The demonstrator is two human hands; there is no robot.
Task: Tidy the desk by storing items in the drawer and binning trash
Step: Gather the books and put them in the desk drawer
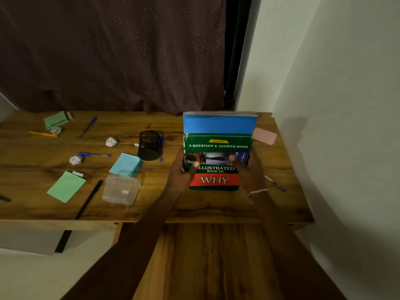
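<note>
My left hand (183, 169) and my right hand (249, 169) grip the two sides of a stack of books, thumbs on the front cover. The front book is a green "Illustrated Book of Why" (216, 148); behind it stands a taller blue book (218, 124). The stack is held upright above the right part of the wooden desk (151, 208). Crumpled paper balls lie on the desk, one near the middle (111, 141), one to the left (75, 159), one at the far left (56, 130). Below the desk's front edge a wooden drawer front (207, 256) shows.
A black mesh pen cup (149, 146), blue sticky notes (126, 165), a clear plastic box (121, 189), green notes (66, 186), a green pad (56, 119), several pens, a black pencil (88, 199) and a pink case (264, 135) lie about. A wall stands close on the right.
</note>
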